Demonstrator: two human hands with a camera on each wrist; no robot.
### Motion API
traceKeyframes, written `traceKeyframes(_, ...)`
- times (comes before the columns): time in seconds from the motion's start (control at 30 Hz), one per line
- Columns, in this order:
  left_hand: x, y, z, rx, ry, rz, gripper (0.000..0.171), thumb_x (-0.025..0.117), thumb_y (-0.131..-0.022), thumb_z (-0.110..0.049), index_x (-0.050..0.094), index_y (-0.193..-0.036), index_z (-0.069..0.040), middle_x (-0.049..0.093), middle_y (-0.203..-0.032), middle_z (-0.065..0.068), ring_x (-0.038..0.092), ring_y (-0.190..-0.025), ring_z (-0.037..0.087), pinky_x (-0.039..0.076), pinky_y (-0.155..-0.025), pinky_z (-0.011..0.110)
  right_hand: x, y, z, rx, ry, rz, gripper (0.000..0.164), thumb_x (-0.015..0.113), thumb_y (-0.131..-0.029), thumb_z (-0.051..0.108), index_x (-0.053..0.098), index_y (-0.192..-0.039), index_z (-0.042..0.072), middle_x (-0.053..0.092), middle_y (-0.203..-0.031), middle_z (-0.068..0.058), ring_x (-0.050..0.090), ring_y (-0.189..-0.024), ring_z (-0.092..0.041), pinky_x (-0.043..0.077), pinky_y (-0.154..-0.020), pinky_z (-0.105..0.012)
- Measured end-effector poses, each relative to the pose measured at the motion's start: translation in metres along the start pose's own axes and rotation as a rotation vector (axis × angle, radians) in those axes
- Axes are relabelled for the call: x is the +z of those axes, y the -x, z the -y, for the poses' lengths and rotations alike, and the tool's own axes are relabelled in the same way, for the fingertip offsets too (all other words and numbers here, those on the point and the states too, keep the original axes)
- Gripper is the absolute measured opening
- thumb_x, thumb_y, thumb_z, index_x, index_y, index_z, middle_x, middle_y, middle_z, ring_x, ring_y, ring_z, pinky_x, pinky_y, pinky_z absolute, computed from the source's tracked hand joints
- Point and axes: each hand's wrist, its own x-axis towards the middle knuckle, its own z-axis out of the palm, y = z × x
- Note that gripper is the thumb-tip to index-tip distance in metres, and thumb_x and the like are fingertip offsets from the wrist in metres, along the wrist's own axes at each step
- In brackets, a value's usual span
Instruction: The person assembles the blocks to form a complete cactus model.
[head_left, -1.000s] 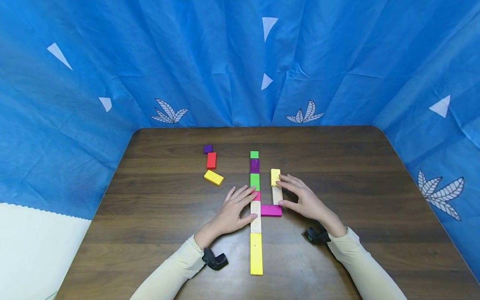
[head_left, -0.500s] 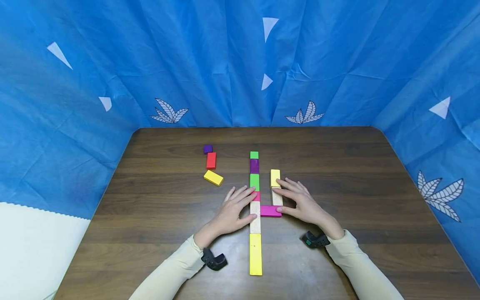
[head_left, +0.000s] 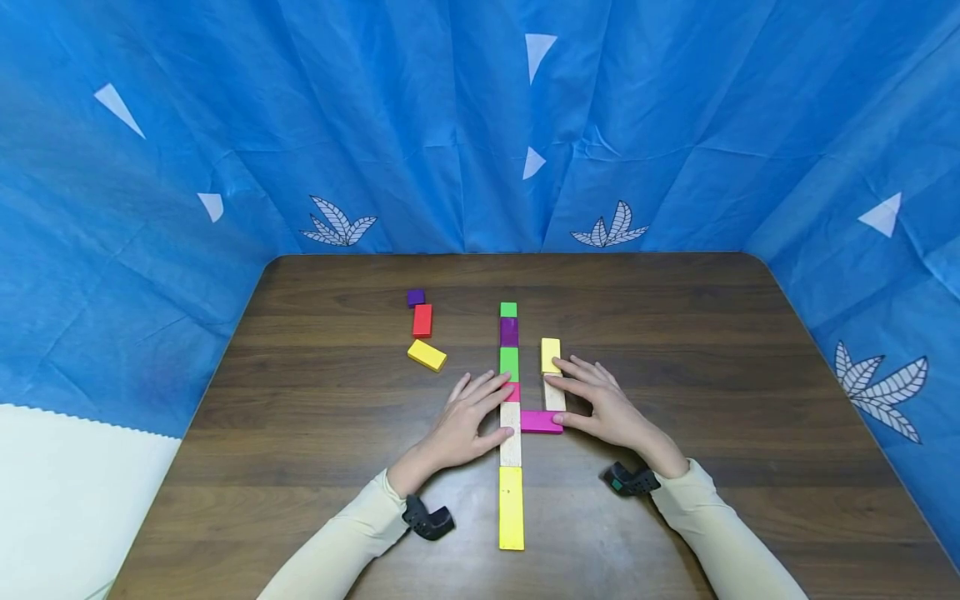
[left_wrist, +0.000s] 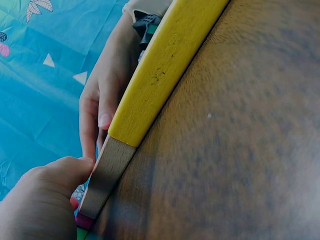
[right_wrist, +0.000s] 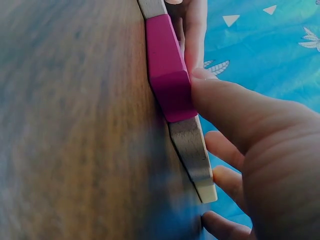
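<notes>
A straight column of blocks runs down the table in the head view, with a long yellow block (head_left: 512, 510) nearest and a small green block (head_left: 508, 309) farthest. My left hand (head_left: 459, 427) rests on it, fingertips at a pink block (head_left: 513, 392) and thumb on a plain wooden block (head_left: 511, 450). To the right a magenta block (head_left: 538, 422) lies crosswise against the column. A second plain wooden block (head_left: 554, 398) and a pale yellow block (head_left: 551, 353) extend away from it. My right hand (head_left: 611, 412) touches these, its thumb at the magenta block's right end (right_wrist: 172, 95).
Left of the column lie a loose yellow block (head_left: 427, 356), a red block (head_left: 423, 321) and a small dark purple block (head_left: 416, 297). The brown table (head_left: 675, 317) meets a blue curtain (head_left: 420, 125) behind and at the sides.
My right hand has shifted slightly left and nearer; its thumb moved from beside the plain wooden block onto the magenta block's end. The left hand and the blocks look nearly unchanged.
</notes>
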Motion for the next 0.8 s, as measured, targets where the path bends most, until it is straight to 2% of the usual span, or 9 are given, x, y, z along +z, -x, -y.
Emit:
traceKeyframes(0.1, 0.0, 0.0, 0.0, 0.012, 0.011, -0.031, 0.061, 0.066, -0.088, -0.038, 0.054, -0.14, -0.009, 0.047, -0.151, 0.007, 0.041, -0.14, 0.033, 0.025, -0.114, 0.062, 0.0, 0.0, 0.0, 0.0, -0.003, -0.001, 0.062, 0.076, -0.084, 0.034, 0.056, -0.139, 0.016, 0.04, -0.155, -0.009, 0.028, -0.145, -0.04, 0.014, -0.113, -0.069)
traceKeyframes(0.17, 0.0, -0.001, 0.0, 0.03, 0.032, -0.079, 0.059, 0.068, -0.086, -0.035, 0.056, -0.138, -0.007, 0.049, -0.149, 0.009, 0.043, -0.138, 0.033, 0.028, -0.113, 0.061, 0.0, 0.0, -0.001, -0.001, -0.004, -0.002, 0.062, 0.076, -0.084, 0.034, 0.056, -0.139, 0.016, 0.04, -0.155, -0.01, 0.028, -0.145, -0.04, 0.014, -0.113, -0.069)
traceKeyframes(0.23, -0.003, -0.002, 0.001, 0.051, 0.057, -0.168, 0.057, 0.07, -0.084, -0.031, 0.06, -0.133, -0.004, 0.053, -0.144, 0.012, 0.048, -0.133, 0.033, 0.034, -0.11, 0.059, 0.0, 0.0, -0.001, -0.001, -0.007, -0.002, 0.062, 0.076, -0.084, 0.034, 0.056, -0.139, 0.017, 0.04, -0.155, -0.01, 0.027, -0.145, -0.041, 0.014, -0.113, -0.069)
traceKeyframes(0.33, -0.01, -0.004, 0.008, 0.05, 0.088, -0.357, 0.051, 0.074, -0.079, -0.022, 0.065, -0.124, 0.0, 0.061, -0.132, 0.015, 0.056, -0.123, 0.032, 0.042, -0.104, 0.053, 0.0, -0.001, -0.001, -0.002, -0.007, 0.0, 0.062, 0.076, -0.084, 0.035, 0.056, -0.14, 0.017, 0.04, -0.155, -0.009, 0.027, -0.145, -0.04, 0.014, -0.113, -0.069)
traceKeyframes(0.43, -0.022, -0.004, 0.02, -0.038, 0.086, -0.543, 0.049, 0.075, -0.074, -0.016, 0.067, -0.119, 0.001, 0.065, -0.121, 0.015, 0.059, -0.112, 0.031, 0.046, -0.096, 0.046, 0.001, -0.001, -0.002, -0.006, -0.003, 0.002, 0.063, 0.076, -0.083, 0.036, 0.056, -0.14, 0.018, 0.04, -0.155, -0.009, 0.027, -0.145, -0.039, 0.014, -0.114, -0.068)
traceKeyframes(0.53, -0.035, 0.0, 0.034, -0.182, 0.067, -0.649, 0.05, 0.076, -0.073, -0.017, 0.066, -0.119, 0.001, 0.063, -0.117, 0.016, 0.057, -0.106, 0.033, 0.046, -0.09, 0.045, 0.002, -0.001, -0.003, -0.016, 0.003, -0.005, 0.063, 0.077, -0.083, 0.035, 0.056, -0.139, 0.018, 0.041, -0.154, -0.009, 0.029, -0.145, -0.038, 0.015, -0.114, -0.068)
traceKeyframes(0.63, -0.045, 0.005, 0.046, -0.335, 0.045, -0.646, 0.059, 0.077, -0.072, -0.023, 0.062, -0.123, 0.002, 0.06, -0.119, 0.019, 0.054, -0.107, 0.036, 0.043, -0.09, 0.048, 0.002, 0.0, -0.004, -0.017, 0.004, -0.01, 0.063, 0.078, -0.082, 0.034, 0.056, -0.139, 0.018, 0.042, -0.154, -0.01, 0.029, -0.144, -0.039, 0.015, -0.114, -0.068)
traceKeyframes(0.73, -0.051, 0.009, 0.054, -0.475, 0.028, -0.561, 0.071, 0.08, -0.071, -0.033, 0.056, -0.129, 0.002, 0.057, -0.121, 0.019, 0.05, -0.111, 0.037, 0.041, -0.093, 0.049, 0.002, 0.0, -0.004, -0.014, 0.005, -0.012, 0.064, 0.078, -0.082, 0.035, 0.056, -0.14, 0.018, 0.042, -0.154, -0.01, 0.029, -0.144, -0.039, 0.015, -0.113, -0.068)
traceKeyframes(0.8, -0.052, 0.011, 0.057, -0.544, 0.019, -0.495, 0.078, 0.081, -0.07, -0.039, 0.053, -0.131, 0.001, 0.056, -0.122, 0.018, 0.048, -0.112, 0.036, 0.039, -0.096, 0.047, 0.001, 0.0, -0.004, -0.006, 0.006, -0.008, 0.064, 0.078, -0.082, 0.035, 0.056, -0.14, 0.019, 0.041, -0.154, -0.009, 0.028, -0.145, -0.039, 0.015, -0.114, -0.068)
